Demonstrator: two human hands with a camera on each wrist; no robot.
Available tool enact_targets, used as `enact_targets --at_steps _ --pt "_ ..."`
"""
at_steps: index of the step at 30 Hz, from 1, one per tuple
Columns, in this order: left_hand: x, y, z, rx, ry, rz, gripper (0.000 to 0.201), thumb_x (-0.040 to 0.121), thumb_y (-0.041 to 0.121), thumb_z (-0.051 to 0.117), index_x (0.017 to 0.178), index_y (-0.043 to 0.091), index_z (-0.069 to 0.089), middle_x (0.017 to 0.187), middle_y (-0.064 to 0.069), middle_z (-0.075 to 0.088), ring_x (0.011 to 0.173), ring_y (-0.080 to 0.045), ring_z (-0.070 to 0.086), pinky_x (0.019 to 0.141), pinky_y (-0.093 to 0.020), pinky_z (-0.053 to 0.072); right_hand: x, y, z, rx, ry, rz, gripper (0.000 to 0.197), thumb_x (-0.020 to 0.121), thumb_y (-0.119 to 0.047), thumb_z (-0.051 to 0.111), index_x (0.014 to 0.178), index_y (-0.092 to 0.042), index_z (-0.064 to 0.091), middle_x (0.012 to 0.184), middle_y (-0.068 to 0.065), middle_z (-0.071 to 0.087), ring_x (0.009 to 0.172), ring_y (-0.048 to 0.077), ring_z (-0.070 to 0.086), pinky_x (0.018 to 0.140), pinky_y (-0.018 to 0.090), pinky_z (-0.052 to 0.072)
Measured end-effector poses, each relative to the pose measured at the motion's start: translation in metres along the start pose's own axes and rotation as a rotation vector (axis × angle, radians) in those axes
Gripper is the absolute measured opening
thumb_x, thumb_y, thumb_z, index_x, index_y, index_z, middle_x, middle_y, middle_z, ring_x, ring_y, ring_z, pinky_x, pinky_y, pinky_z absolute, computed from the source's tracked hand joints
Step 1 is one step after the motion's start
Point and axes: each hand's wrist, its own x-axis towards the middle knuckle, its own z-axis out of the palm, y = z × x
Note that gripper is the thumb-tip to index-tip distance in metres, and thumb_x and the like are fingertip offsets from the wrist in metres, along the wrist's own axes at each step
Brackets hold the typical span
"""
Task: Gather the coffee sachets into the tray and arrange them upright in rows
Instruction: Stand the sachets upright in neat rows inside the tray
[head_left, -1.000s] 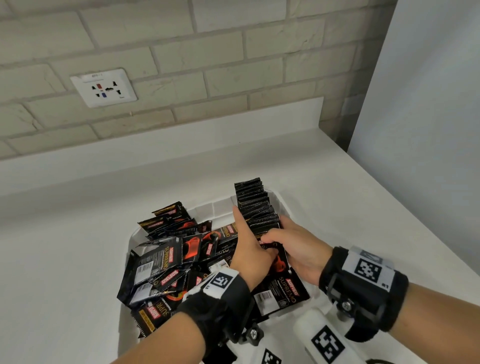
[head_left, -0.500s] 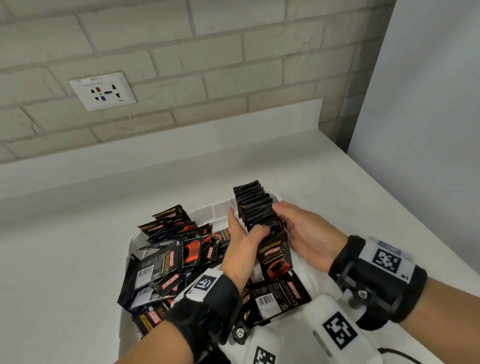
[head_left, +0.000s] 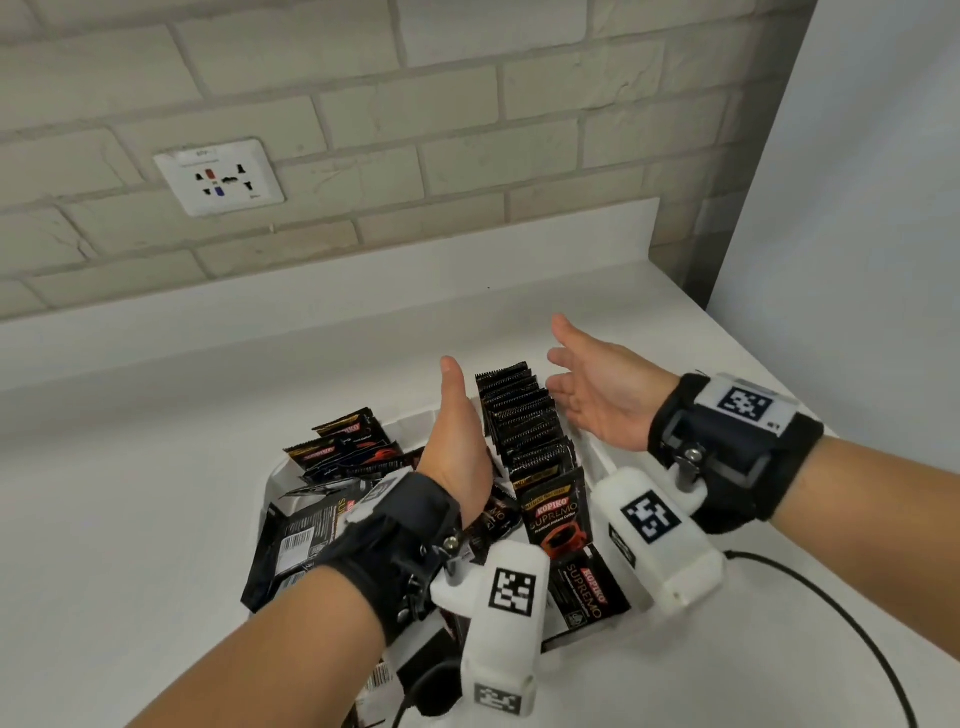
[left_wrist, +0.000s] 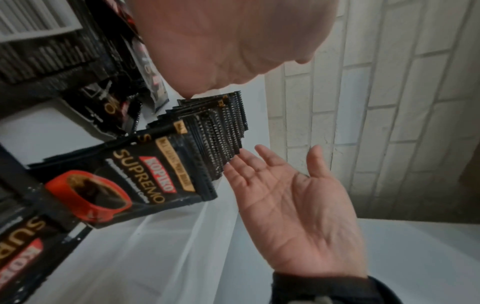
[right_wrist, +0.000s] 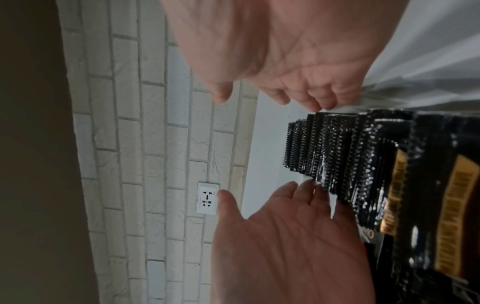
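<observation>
A white tray (head_left: 596, 451) on the counter holds a row of black coffee sachets (head_left: 522, 415) standing upright along its right side, with a Kopiko Supremo sachet (head_left: 553, 514) at the front. Loose sachets (head_left: 337, 452) lie heaped in the tray's left part. My left hand (head_left: 457, 415) is flat and open just left of the row, thumb up. My right hand (head_left: 592, 387) is open on the row's right, palm towards it. In the left wrist view the right hand's fingertips (left_wrist: 239, 158) come close to the row (left_wrist: 215, 131); I cannot tell whether they touch. Neither hand holds anything.
A brick wall with a white socket (head_left: 218, 176) rises behind the white counter (head_left: 156, 426). A pale panel (head_left: 857, 208) bounds the counter on the right. A black cable (head_left: 831, 618) trails at the lower right. One sachet (head_left: 587, 592) lies flat at the tray's front.
Both hands have let go of the front of the row, opened flat and moved further back along its two sides. The front sachet now stands on its own.
</observation>
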Motion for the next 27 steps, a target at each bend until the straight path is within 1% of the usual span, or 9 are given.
enact_targets --at_steps 3,5,7,10,12,14,17,22,27 --pt "0.002 0.0 0.002 -0.02 -0.029 -0.05 0.083 0.093 0.059 0.009 0.145 -0.004 0.009 0.153 -0.021 0.011 0.139 -0.034 0.014 0.105 -0.036 0.022 0.002 0.001 0.002 0.015 -0.003 0.018 0.072 0.093 -0.054 0.029 0.148 -0.011 0.008 0.152 0.022 0.011 0.141 0.028 0.016 0.109 0.033 0.023" --pt "0.004 0.001 0.004 -0.028 -0.052 -0.076 0.085 0.092 0.062 0.009 0.145 -0.005 0.013 0.152 -0.022 0.017 0.139 -0.036 0.02 0.107 -0.038 0.027 0.002 0.002 0.004 0.021 0.0 0.031 0.071 0.094 -0.053 0.03 0.147 -0.011 0.01 0.151 0.019 0.019 0.136 0.027 0.029 0.09 0.028 0.037" --pt "0.007 -0.001 0.004 -0.069 -0.088 -0.084 0.085 0.091 0.063 0.011 0.144 -0.003 0.02 0.15 -0.021 0.025 0.138 -0.035 0.027 0.106 -0.04 0.031 0.003 0.004 0.005 0.006 0.013 0.048 0.071 0.093 -0.053 0.031 0.147 -0.01 0.014 0.149 0.015 0.028 0.13 0.026 0.039 0.073 0.025 0.041" --pt "0.014 -0.007 0.003 -0.125 -0.107 -0.133 0.082 0.091 0.064 0.013 0.14 0.002 0.033 0.142 -0.02 0.04 0.132 -0.035 0.038 0.099 -0.043 0.037 0.009 0.009 0.003 -0.012 -0.002 0.079 0.066 0.095 -0.053 0.029 0.141 -0.006 0.026 0.126 0.005 0.048 0.102 0.015 0.052 0.065 0.025 0.043" --pt "0.016 -0.008 0.003 -0.177 -0.113 -0.173 0.076 0.091 0.065 0.015 0.128 0.006 0.045 0.125 -0.012 0.052 0.123 -0.031 0.046 0.09 -0.043 0.038 0.013 0.014 0.001 0.003 -0.002 0.09 0.062 0.096 -0.052 0.026 0.132 -0.002 0.036 0.105 -0.003 0.051 0.089 0.008 0.05 0.064 0.027 0.044" --pt "0.019 -0.01 0.002 -0.19 -0.125 -0.192 0.072 0.091 0.065 0.015 0.11 0.008 0.054 0.115 -0.007 0.055 0.112 -0.025 0.053 0.084 -0.04 0.042 0.016 0.019 0.001 0.025 -0.007 0.095 0.06 0.095 -0.053 0.025 0.128 -0.006 0.044 0.099 0.004 0.06 0.085 0.014 0.058 0.067 0.029 0.046" --pt "0.025 -0.014 0.0 -0.161 -0.13 -0.195 0.076 0.089 0.068 0.013 0.11 0.01 0.057 0.108 -0.013 0.063 0.096 -0.024 0.06 0.075 -0.036 0.047 0.02 0.023 0.004 0.047 0.005 0.111 0.063 0.093 -0.058 0.026 0.122 -0.008 0.052 0.11 0.012 0.062 0.091 0.021 0.061 0.072 0.032 0.049" --pt "0.025 -0.016 0.0 -0.173 -0.141 -0.193 0.076 0.089 0.068 0.013 0.115 0.011 0.056 0.116 -0.017 0.06 0.104 -0.026 0.058 0.084 -0.04 0.045 0.022 0.026 0.006 0.072 0.009 0.109 0.06 0.092 -0.061 0.026 0.116 -0.013 0.053 0.106 0.009 0.063 0.088 0.019 0.061 0.067 0.031 0.048" --pt "0.024 -0.017 0.001 -0.174 -0.163 -0.202 0.07 0.09 0.066 0.013 0.104 0.016 0.059 0.108 -0.013 0.062 0.102 -0.025 0.058 0.085 -0.039 0.044 0.025 0.03 0.003 0.052 -0.036 0.099 0.066 0.092 -0.061 0.024 0.127 -0.012 0.051 0.122 0.011 0.059 0.105 0.022 0.058 0.08 0.032 0.048"
